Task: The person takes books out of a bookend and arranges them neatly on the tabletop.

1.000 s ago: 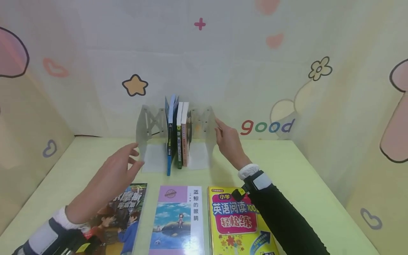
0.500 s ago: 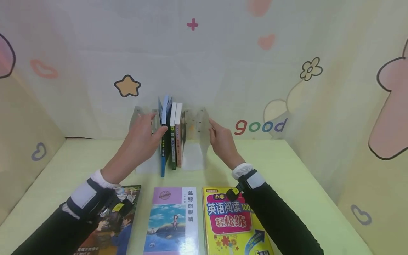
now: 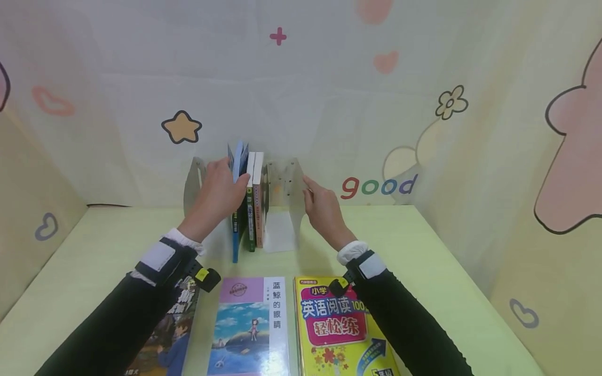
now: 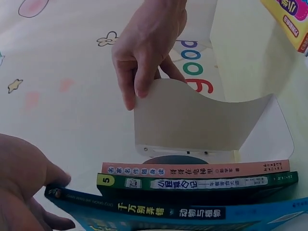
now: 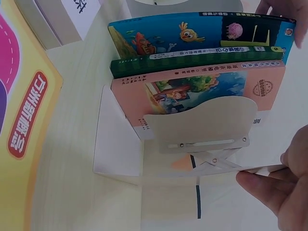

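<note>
A: Blue-spined book (image 3: pixel 238 172) first: it stands upright at the left of the row in the white expanding bookend (image 3: pixel 295 198), at the back of the pale green table (image 3: pixel 423 250). The left hand (image 3: pixel 217 197) is now closed on its top corner, fingers curled round the cover; left wrist view shows the thumb (image 4: pixel 50 175) against the spine end.

B: Change against the earlier head frames?

A: One second ago that hand hung open above the table, well short of the row. Half a second ago it had reached the left plate. Now it grips the book. The right hand (image 3: pixel 323 209) has barely shifted; it pinches the top edge of the right end plate, fingers narrow on the sheet, as the right wrist view confirms (image 5: pixel 269 185).

B: Neighbours?

A: Green book (image 3: pixel 250 219) and salmon book (image 3: pixel 257 209) stand touching, just right of the blue one. An inner plate (image 5: pixel 199 122) leans on the salmon cover.

B: Reading?

A: Judgement only: both hands are set on the row, so the row is about to be opened or squeezed. Three books lie flat near the front edge: a detective cover (image 3: pixel 171 334), a whale cover (image 3: pixel 251 326), a yellow workbook (image 3: pixel 331 334).
</note>
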`<state>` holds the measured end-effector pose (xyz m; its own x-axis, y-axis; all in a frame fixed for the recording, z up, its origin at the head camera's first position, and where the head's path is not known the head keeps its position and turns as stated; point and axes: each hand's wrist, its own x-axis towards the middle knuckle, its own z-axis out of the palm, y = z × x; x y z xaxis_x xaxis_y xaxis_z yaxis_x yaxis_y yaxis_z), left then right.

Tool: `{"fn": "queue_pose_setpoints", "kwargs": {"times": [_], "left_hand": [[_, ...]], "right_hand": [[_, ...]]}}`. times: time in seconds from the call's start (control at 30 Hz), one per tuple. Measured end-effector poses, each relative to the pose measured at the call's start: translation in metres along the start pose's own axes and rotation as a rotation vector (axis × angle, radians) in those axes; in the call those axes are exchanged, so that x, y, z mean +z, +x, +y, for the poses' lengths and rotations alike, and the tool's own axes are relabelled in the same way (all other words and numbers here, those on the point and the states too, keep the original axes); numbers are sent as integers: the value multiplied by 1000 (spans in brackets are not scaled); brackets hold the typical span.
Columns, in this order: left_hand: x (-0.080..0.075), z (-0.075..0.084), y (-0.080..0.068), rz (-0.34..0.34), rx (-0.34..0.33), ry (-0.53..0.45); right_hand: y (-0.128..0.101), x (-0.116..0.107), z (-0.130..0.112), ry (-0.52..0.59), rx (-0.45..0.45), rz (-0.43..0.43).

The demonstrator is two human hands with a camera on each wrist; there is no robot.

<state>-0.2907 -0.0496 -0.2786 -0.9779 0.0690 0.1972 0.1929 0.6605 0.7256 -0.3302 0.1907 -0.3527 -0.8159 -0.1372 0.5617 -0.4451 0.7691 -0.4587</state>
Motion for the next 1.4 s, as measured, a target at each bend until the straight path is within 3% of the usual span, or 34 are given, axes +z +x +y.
{"fn": "queue_pose_setpoints", "kwargs": {"times": [0.17, 0.37, 0.63, 0.87, 1.2, 1.4], "left_hand": [[4, 1, 5, -22, -53, 0], [15, 4, 6, 40, -78, -23], [20, -1, 3, 119, 4, 27], [19, -6, -1, 144, 20, 14], [21, -12, -17, 193, 108, 2], [21, -19, -33, 224, 198, 18]], "right_hand": [[0, 1, -1, 5, 3, 3], [0, 2, -3, 8, 12, 8], [0, 3, -2, -11, -55, 40], [0, 4, 1, -9, -65, 49], [1, 5, 2, -1, -51, 39], [0, 5, 1, -2, -40, 29]]}}
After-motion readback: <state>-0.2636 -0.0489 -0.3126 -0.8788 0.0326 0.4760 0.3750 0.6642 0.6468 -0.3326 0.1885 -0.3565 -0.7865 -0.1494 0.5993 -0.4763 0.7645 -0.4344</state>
